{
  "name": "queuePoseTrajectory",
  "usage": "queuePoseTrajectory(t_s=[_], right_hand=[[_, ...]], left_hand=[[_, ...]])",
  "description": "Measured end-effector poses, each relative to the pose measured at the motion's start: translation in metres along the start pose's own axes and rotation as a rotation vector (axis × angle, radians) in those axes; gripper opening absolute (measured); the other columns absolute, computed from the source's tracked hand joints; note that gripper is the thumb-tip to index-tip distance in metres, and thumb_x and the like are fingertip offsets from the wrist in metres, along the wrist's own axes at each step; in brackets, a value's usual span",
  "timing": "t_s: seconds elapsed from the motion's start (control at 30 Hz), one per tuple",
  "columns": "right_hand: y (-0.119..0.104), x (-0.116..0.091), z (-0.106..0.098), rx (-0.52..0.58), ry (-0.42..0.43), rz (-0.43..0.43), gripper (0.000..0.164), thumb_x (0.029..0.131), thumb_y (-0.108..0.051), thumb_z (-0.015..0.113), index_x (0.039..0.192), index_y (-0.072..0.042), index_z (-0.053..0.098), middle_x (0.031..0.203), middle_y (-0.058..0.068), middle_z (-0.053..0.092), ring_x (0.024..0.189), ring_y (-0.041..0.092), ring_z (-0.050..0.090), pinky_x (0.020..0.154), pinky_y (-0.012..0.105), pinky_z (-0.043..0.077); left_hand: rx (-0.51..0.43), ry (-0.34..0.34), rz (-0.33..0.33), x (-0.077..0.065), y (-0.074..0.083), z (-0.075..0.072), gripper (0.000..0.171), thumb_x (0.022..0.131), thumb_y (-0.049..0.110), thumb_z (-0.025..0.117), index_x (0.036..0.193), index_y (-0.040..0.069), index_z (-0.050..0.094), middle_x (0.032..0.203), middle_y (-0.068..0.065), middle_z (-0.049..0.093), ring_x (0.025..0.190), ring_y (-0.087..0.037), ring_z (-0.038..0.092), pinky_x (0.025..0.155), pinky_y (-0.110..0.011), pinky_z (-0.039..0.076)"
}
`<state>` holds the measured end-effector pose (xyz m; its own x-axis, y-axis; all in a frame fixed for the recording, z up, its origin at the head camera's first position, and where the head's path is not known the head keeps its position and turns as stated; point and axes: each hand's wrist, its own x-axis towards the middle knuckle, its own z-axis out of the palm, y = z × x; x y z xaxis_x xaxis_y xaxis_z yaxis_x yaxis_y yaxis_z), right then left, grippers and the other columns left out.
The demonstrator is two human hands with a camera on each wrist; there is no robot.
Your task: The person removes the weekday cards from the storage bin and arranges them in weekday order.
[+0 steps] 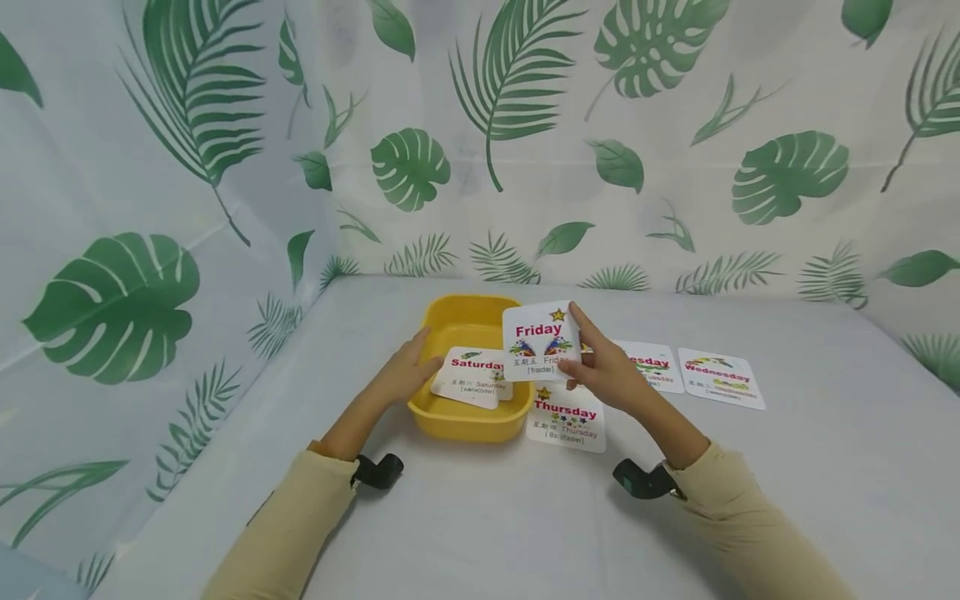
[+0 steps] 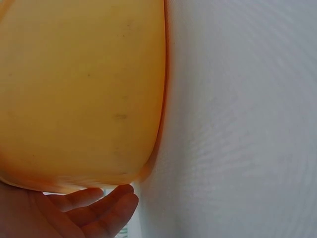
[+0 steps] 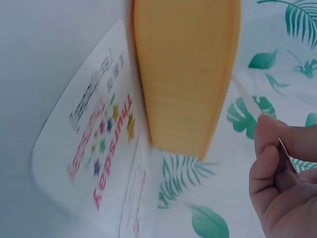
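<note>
My right hand (image 1: 603, 367) pinches the Friday card (image 1: 536, 337) by its right edge, thumb in front, and holds it up over the right side of a yellow plastic basin (image 1: 465, 429). The card shows edge-on in the right wrist view. At the basin's left rim rests my left hand (image 1: 405, 367), thumb over the rim and fingers along the outer wall, as the left wrist view shows. Inside the basin lies the Saturday card (image 1: 468, 387), overlapping another card. The Thursday card (image 1: 566, 429) lies flat on the table, close against the basin's right side.
To the right lie the Tuesday card (image 1: 666, 367), partly covered by my right hand, and the Wednesday card (image 1: 722, 379). A white cloth covers the table (image 1: 480, 525). Leaf-patterned curtains (image 1: 525, 225) stand behind and at the left.
</note>
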<state>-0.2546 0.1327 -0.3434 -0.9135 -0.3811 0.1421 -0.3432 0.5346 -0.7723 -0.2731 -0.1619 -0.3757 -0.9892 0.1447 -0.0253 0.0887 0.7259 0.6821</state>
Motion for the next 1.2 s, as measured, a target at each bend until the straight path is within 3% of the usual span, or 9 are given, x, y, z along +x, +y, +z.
queuePoseTrajectory(t_s=[0.27,0.47,0.67,0.93,1.03,1.2], right_hand=[[0.016,-0.04,-0.034,-0.013,0.021,0.063,0.086,0.088,-0.009,0.057,0.148,-0.017,-0.005,0.131,0.027,0.038,0.079,0.026,0.06,0.067,0.033,0.054],[0.026,-0.064,-0.063,-0.156,-0.111,0.218,0.086,0.085,-0.013,0.061,0.147,-0.005,0.001,0.131,0.032,0.037,0.074,0.017,0.059,0.066,0.028,0.048],[0.025,-0.075,-0.084,-0.226,-0.19,0.235,0.084,0.084,-0.01,0.062,0.143,0.006,0.005,0.116,0.03,0.046,0.065,0.015,0.056,0.057,0.026,0.048],[0.03,-0.077,-0.087,-0.338,-0.237,0.328,0.079,0.081,-0.008,0.064,0.139,0.013,0.015,0.091,0.016,0.057,0.053,0.014,0.049,0.05,0.026,0.043],[0.036,-0.078,-0.085,-0.409,-0.274,0.375,0.078,0.08,-0.013,0.066,0.137,0.014,0.02,0.079,0.009,0.053,0.051,0.015,0.046,0.049,0.025,0.039],[0.045,-0.075,-0.08,-0.507,-0.353,0.469,0.078,0.079,-0.021,0.068,0.136,0.012,0.026,0.091,0.016,0.053,0.055,0.018,0.05,0.053,0.028,0.039]], left_hand=[[0.005,0.001,-0.014,-0.001,0.002,-0.001,0.065,0.095,0.029,0.042,0.146,0.004,0.011,0.148,-0.024,0.02,0.137,-0.037,0.021,0.111,-0.051,0.019],[-0.003,-0.007,-0.016,-0.001,0.002,-0.001,0.066,0.094,0.03,0.042,0.146,0.005,0.011,0.149,-0.023,0.019,0.137,-0.036,0.021,0.111,-0.051,0.02],[0.002,-0.009,-0.019,-0.001,0.002,0.0,0.065,0.094,0.028,0.042,0.146,0.004,0.01,0.149,-0.023,0.018,0.137,-0.037,0.02,0.111,-0.051,0.018],[0.012,-0.011,-0.029,-0.002,0.001,-0.001,0.066,0.094,0.029,0.041,0.146,0.004,0.009,0.149,-0.023,0.019,0.137,-0.037,0.021,0.11,-0.051,0.02],[0.011,-0.008,-0.029,-0.003,0.001,-0.001,0.066,0.094,0.029,0.041,0.146,0.005,0.01,0.149,-0.023,0.019,0.137,-0.037,0.022,0.11,-0.051,0.02],[0.014,-0.007,-0.023,-0.003,0.003,0.0,0.066,0.094,0.029,0.041,0.146,0.004,0.009,0.148,-0.024,0.02,0.136,-0.037,0.023,0.11,-0.051,0.021]])
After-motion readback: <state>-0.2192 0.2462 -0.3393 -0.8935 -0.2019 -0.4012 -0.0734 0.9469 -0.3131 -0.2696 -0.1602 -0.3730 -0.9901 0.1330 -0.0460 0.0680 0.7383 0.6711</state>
